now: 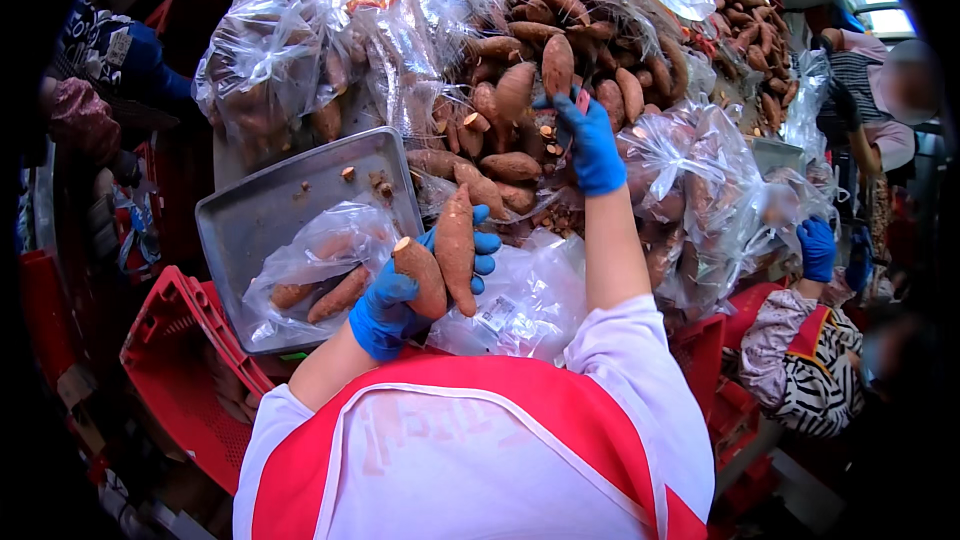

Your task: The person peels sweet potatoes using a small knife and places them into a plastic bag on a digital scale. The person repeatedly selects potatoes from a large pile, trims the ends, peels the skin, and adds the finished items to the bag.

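Two sweet potatoes rest in my blue-gloved left hand (390,300): a short one (420,277) with a pale cut end, and a longer whole one (455,251) along the fingers. My right hand (592,142), also in a blue glove, reaches into the sweet potato pile (514,169). It grips what looks like a small knife with a pinkish-red handle (583,99); the blade is mostly hidden. Its fingertips are by an upright sweet potato (557,66); whether they touch it I cannot tell. Cut-off ends (551,139) lie among the pile.
A grey metal tray (262,217) at left holds a plastic bag of sweet potatoes (330,277). Clear bags (506,300) lie before me. Filled bags (259,67) (705,187) flank the pile. A red crate (187,382) stands at lower left. A co-worker's gloved hand (816,247) is at right.
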A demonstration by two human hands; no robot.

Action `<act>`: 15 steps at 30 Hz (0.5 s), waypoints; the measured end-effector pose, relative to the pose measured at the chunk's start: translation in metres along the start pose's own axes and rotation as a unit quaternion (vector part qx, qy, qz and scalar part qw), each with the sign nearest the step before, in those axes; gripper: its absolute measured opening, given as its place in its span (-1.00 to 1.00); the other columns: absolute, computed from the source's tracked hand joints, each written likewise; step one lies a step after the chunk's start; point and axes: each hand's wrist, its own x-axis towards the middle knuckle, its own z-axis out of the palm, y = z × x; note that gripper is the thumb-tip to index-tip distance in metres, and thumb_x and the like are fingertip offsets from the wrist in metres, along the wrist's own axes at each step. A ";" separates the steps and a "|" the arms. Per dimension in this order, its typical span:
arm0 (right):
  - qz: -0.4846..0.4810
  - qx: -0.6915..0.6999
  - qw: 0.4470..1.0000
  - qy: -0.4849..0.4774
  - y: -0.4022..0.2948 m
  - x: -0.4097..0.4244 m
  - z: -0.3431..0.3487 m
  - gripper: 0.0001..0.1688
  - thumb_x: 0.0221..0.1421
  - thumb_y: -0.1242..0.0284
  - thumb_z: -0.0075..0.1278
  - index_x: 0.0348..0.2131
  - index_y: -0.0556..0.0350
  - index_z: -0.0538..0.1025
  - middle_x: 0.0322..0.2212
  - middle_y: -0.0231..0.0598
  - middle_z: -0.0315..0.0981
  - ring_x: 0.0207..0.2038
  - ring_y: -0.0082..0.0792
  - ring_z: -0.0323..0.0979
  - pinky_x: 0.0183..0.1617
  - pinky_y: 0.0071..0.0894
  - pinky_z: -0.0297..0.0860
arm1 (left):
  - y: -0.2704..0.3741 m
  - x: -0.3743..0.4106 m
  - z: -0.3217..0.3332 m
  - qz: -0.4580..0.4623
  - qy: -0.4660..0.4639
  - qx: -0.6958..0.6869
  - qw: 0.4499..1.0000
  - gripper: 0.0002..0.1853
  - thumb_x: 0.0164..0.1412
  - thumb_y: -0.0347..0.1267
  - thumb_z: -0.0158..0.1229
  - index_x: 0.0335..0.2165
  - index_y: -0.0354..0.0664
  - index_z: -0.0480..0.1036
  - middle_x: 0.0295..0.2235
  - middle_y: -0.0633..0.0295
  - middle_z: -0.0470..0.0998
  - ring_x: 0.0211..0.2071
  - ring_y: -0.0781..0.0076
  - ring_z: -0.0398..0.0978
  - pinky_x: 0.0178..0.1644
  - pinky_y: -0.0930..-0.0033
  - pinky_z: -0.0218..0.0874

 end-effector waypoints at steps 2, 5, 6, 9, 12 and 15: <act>0.015 0.048 0.999 -0.004 -0.014 -0.041 0.016 -0.67 0.02 0.25 -0.03 -0.30 0.13 0.41 -0.64 -0.52 0.27 -0.67 -0.74 0.11 -0.61 -0.76 0.01 | -0.003 0.001 0.006 0.018 0.041 -0.015 0.999 0.10 -0.42 -0.11 0.31 0.09 -0.21 -0.06 -0.02 0.02 0.22 -0.05 0.16 0.27 0.04 0.19 0.11; 0.009 0.142 0.990 -0.025 -0.025 -0.091 0.042 -0.56 0.02 0.20 -0.06 -0.27 0.23 0.40 -0.80 -0.54 0.13 -0.77 -0.73 0.04 -0.71 -0.73 -0.07 | -0.002 0.003 0.014 0.046 0.054 -0.033 0.997 0.03 -0.40 -0.20 0.25 0.08 -0.22 -0.05 -0.03 0.00 0.22 -0.02 0.11 0.23 0.09 0.14 0.03; 0.024 0.171 0.985 -0.030 -0.021 -0.104 0.041 -0.55 0.01 0.17 -0.05 -0.29 0.23 0.41 -0.81 -0.54 0.12 -0.77 -0.73 0.04 -0.71 -0.73 -0.07 | -0.001 0.004 0.018 0.053 0.054 -0.033 0.997 0.03 -0.41 -0.21 0.25 0.08 -0.22 -0.06 -0.03 0.00 0.22 -0.01 0.10 0.22 0.10 0.14 0.02; 0.044 0.175 0.983 -0.036 -0.021 -0.139 0.040 -0.54 -0.02 0.12 -0.04 -0.40 0.23 0.45 -0.83 -0.54 0.12 -0.77 -0.72 0.04 -0.70 -0.71 -0.08 | 0.003 0.008 0.025 0.080 0.002 -0.007 0.997 0.00 -0.39 -0.22 0.20 0.08 -0.24 -0.07 0.00 -0.03 0.18 0.03 0.06 0.16 0.13 0.12 -0.05; 0.068 0.023 0.997 -0.021 -0.033 -0.166 0.050 -0.56 -0.03 0.12 -0.04 -0.52 0.19 0.47 -0.80 -0.52 0.19 -0.76 -0.72 0.07 -0.68 -0.70 -0.05 | 0.011 0.013 0.036 0.111 -0.049 0.089 0.989 0.01 -0.39 -0.16 0.17 0.08 -0.28 -0.06 -0.01 -0.02 0.19 0.04 0.12 0.17 0.13 0.20 -0.04; 0.067 -0.145 0.984 -0.084 -0.054 -0.189 0.074 -0.62 -0.03 0.20 -0.08 -0.63 0.14 0.48 -0.76 -0.49 0.27 -0.67 -0.70 0.15 -0.61 -0.65 0.02 | 0.013 0.010 0.047 0.132 -0.074 0.219 0.964 -0.15 -0.28 -0.18 0.15 0.02 -0.25 0.06 -0.04 0.05 0.23 -0.06 0.20 0.26 0.05 0.24 0.05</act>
